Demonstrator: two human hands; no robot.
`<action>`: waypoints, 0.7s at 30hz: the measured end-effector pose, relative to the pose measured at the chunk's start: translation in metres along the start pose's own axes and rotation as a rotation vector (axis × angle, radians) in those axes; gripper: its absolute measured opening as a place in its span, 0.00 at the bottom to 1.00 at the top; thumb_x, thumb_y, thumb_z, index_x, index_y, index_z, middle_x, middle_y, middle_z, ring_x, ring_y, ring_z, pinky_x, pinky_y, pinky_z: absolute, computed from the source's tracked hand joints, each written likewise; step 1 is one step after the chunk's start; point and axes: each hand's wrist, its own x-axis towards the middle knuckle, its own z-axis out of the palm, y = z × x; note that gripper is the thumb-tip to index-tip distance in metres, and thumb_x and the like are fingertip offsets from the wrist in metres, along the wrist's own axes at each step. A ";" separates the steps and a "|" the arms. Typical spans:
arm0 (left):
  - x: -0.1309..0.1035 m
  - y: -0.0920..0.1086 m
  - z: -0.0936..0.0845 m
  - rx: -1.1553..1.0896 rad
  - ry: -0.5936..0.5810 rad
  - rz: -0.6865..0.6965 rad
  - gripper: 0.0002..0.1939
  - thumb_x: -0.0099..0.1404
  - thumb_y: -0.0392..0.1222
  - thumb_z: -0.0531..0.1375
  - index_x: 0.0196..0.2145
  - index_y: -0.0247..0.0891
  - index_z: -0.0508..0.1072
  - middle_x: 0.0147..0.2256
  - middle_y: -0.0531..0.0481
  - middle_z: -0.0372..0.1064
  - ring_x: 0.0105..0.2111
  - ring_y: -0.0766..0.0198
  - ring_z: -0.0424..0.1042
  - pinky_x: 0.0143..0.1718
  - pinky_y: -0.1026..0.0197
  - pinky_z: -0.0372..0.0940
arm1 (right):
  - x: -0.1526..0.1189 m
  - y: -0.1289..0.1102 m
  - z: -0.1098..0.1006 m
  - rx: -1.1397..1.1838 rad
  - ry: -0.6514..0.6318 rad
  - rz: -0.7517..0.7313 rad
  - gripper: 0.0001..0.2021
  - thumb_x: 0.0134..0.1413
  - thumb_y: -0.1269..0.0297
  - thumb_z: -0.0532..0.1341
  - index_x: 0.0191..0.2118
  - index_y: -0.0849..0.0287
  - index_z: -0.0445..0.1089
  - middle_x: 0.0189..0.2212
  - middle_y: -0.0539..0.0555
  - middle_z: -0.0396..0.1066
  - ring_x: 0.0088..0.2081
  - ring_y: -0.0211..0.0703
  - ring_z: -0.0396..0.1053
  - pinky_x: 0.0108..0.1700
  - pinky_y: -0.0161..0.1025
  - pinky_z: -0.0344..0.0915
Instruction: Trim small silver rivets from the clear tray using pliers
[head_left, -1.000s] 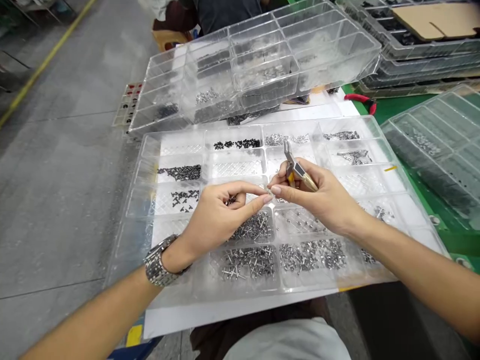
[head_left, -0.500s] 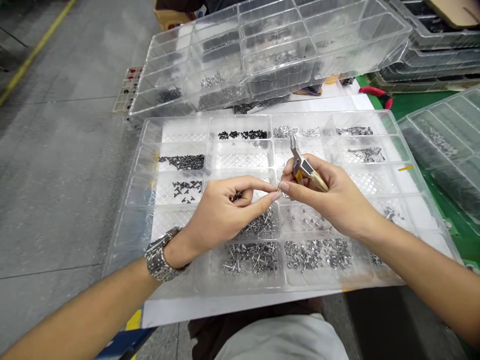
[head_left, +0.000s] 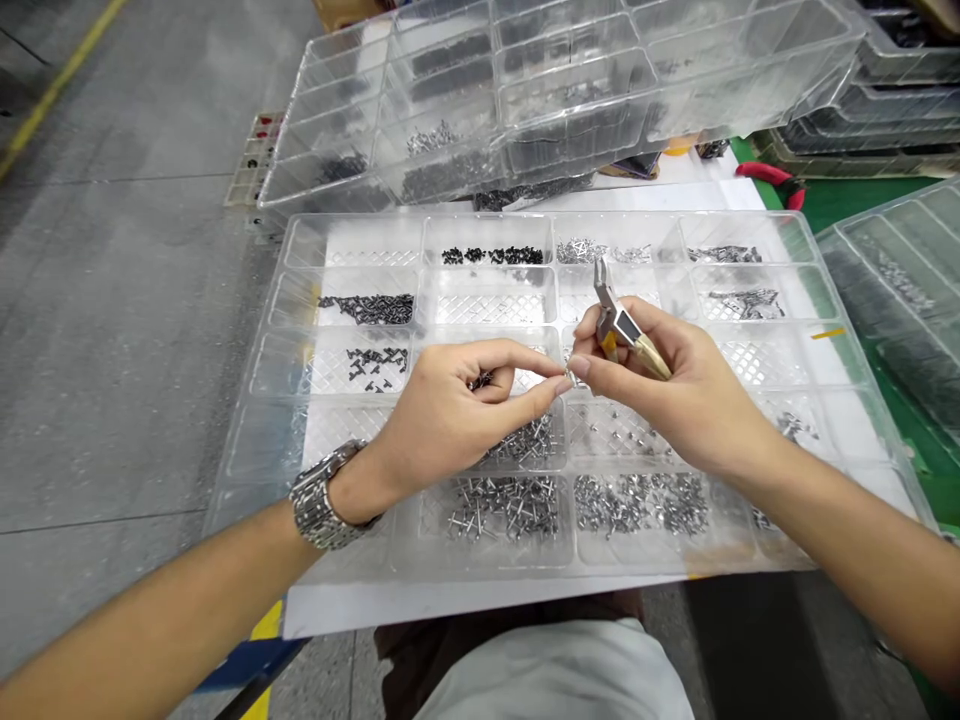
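Observation:
Over the middle of a clear compartment tray (head_left: 495, 562), my left hand (head_left: 450, 405) pinches a tiny metal part (head_left: 569, 376) between thumb and index finger. My right hand (head_left: 686, 390) meets it there, its thumb and fingertip touching the same part. Resting in the right hand are small pliers (head_left: 621, 325) with gold-coloured handles, jaws pointing up and away. Fingertips largely hide the tiny part, so its shape is unclear. Dark bits (head_left: 481, 380) show by the curled left fingers; whether held or lying behind, I cannot tell.
Metal pins (head_left: 517, 500), small shiny pieces (head_left: 641, 502) and black parts (head_left: 379, 308) lie in the tray's compartments. Another clear tray (head_left: 450, 190) stands tilted behind. Red-handled pliers (head_left: 772, 178) lie at the back right, near stacked trays (head_left: 877, 115). A further tray (head_left: 892, 240) is at right.
The camera view has shifted slightly, so the trays appear a little higher and farther right. Both hands keep nearly the same pose around the tiny part.

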 end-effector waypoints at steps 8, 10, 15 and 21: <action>0.000 0.000 0.000 -0.010 0.023 -0.003 0.08 0.71 0.46 0.73 0.43 0.41 0.88 0.22 0.61 0.44 0.23 0.68 0.48 0.27 0.59 0.49 | -0.002 -0.002 0.000 -0.028 -0.008 0.014 0.11 0.66 0.57 0.75 0.49 0.49 0.78 0.37 0.49 0.73 0.34 0.41 0.64 0.33 0.39 0.61; 0.000 0.000 0.000 -0.009 0.021 -0.003 0.07 0.71 0.45 0.73 0.42 0.40 0.88 0.22 0.61 0.44 0.23 0.68 0.48 0.27 0.58 0.48 | -0.002 -0.002 0.000 -0.025 -0.009 0.012 0.12 0.65 0.57 0.76 0.48 0.49 0.78 0.37 0.49 0.73 0.33 0.41 0.64 0.33 0.39 0.61; 0.001 0.002 0.000 -0.008 0.010 0.003 0.07 0.71 0.42 0.72 0.43 0.38 0.88 0.22 0.61 0.44 0.23 0.69 0.47 0.26 0.59 0.48 | -0.003 -0.001 0.000 -0.028 0.009 0.006 0.13 0.63 0.56 0.77 0.49 0.49 0.78 0.39 0.50 0.74 0.34 0.41 0.64 0.33 0.39 0.61; 0.001 0.002 0.001 -0.017 -0.007 0.024 0.06 0.71 0.40 0.71 0.42 0.36 0.88 0.22 0.62 0.45 0.23 0.70 0.46 0.25 0.60 0.46 | 0.000 0.003 -0.003 -0.038 0.013 0.001 0.13 0.64 0.57 0.78 0.50 0.48 0.79 0.43 0.51 0.75 0.37 0.41 0.66 0.33 0.38 0.62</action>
